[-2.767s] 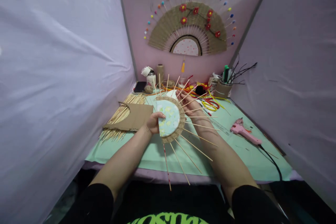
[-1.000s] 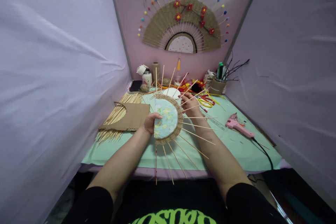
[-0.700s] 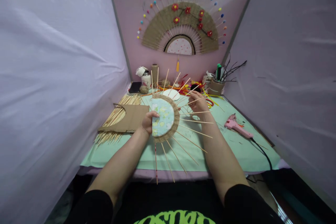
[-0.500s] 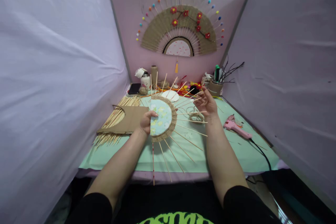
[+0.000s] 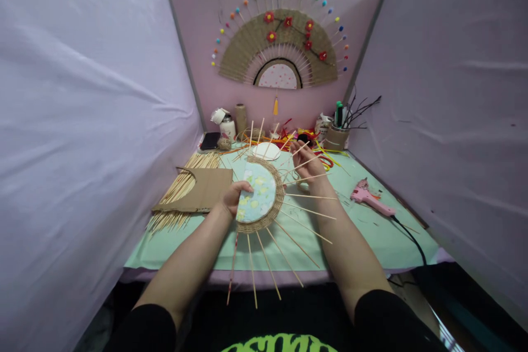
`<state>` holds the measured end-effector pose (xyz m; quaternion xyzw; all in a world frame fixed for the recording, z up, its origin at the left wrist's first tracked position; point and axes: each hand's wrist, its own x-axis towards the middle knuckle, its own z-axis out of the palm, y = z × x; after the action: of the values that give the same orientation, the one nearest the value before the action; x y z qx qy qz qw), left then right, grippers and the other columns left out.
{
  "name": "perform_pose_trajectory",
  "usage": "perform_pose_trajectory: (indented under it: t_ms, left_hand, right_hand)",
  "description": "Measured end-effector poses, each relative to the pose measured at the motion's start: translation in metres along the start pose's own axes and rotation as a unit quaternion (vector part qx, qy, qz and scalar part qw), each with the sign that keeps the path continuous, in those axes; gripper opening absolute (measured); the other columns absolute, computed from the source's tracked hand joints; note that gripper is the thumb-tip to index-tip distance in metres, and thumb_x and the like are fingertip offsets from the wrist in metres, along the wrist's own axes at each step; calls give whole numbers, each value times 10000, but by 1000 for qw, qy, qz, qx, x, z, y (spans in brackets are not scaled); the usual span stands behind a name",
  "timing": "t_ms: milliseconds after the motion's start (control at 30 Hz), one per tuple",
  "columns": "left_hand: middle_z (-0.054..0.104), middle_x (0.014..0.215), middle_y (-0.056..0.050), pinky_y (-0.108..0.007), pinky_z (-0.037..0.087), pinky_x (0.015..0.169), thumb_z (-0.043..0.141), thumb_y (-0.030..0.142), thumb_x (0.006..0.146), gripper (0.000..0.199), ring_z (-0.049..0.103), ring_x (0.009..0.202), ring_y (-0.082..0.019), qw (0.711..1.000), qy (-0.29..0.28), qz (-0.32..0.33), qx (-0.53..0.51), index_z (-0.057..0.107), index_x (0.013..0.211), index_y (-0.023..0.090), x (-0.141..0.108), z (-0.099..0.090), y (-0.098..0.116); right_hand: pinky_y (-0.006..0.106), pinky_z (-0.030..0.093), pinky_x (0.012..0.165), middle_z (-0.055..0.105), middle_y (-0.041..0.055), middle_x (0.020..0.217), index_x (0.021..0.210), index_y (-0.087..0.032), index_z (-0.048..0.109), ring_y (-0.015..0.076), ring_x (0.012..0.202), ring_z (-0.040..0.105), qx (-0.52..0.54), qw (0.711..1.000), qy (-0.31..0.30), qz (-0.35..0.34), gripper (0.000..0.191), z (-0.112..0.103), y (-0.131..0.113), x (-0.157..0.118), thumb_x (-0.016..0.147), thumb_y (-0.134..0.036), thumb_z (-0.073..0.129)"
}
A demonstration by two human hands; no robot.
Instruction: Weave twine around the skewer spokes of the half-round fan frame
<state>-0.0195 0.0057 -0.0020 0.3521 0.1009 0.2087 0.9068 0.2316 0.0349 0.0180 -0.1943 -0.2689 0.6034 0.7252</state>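
Note:
A half-round fan piece [image 5: 260, 187] has a pale blue patterned centre, a woven twine rim [image 5: 279, 190] and thin sticks [image 5: 311, 196] spreading out from it. My left hand [image 5: 236, 196] grips its straight edge, thumb on the patterned face. Beyond the sticks on the right is my right hand [image 5: 306, 162], fingers curled and drawn together. Whatever those fingers may pinch is too small to make out. Part of a twine coil [image 5: 297, 179] shows beside the right hand, which hides the rest.
Cardboard [image 5: 210, 187] with a curved cut-out lies on a bundle of sticks [image 5: 171, 220] at left. On the right rests a pink glue gun [image 5: 371, 198] with a cord. A flowered fan [image 5: 284, 38] hangs on the back panel, above jars and coloured strips. Cloth walls stand either side.
The fan piece has tilted clockwise and shifted slightly right and towards me, still in my left hand. My right hand has moved left, partly behind the sticks.

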Motion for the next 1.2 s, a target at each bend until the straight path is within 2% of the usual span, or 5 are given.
perform_pose_trajectory:
  t_ms: [200, 333, 833, 1033, 1200]
  left_hand:
    - [741, 959, -160, -402, 507, 851, 525, 79, 619, 634, 708, 904, -298, 999, 26, -28, 20, 565, 1251, 44, 3, -5, -9]
    - [744, 940, -161, -385, 502, 861, 538, 189, 721, 464, 706, 913, -291, 998, 57, -8, -11, 627, 1151, 39, 5, -2, -10]
    - [748, 849, -159, -349, 514, 777, 566, 189, 671, 313, 715, 801, -276, 998, 67, 16, 11, 704, 915, 49, 4, -1, -10]
    - [748, 822, -155, -398, 498, 844, 567, 167, 652, 438, 715, 833, -302, 998, 57, 16, 14, 686, 1053, 34, 3, -7, -12]
    - [746, 859, -173, -387, 500, 831, 563, 171, 671, 395, 713, 842, -301, 999, 41, 5, 16, 697, 1012, 25, 3, -7, -11]
  right_hand:
    - [293, 551, 925, 755, 35, 946, 914, -192, 686, 168, 953, 701, -57, 997, -30, 31, 271, 28, 40, -16, 669, -109, 766]
    - [351, 539, 948, 751, 63, 982, 933, -182, 685, 208, 986, 694, -72, 996, -36, 35, 325, 39, 55, -27, 633, -149, 805]
    - [337, 506, 987, 753, 25, 930, 898, -208, 679, 166, 914, 704, -56, 998, -33, -3, 301, 39, 54, -22, 627, -153, 800]
    - [254, 542, 880, 748, 12, 941, 910, -213, 685, 134, 890, 698, -48, 998, -31, 7, 272, 40, 47, -24, 666, -118, 762]
    - [145, 513, 560, 736, -59, 853, 887, -240, 662, 46, 607, 631, -10, 999, -23, 29, 218, 27, 27, -17, 719, -111, 717]
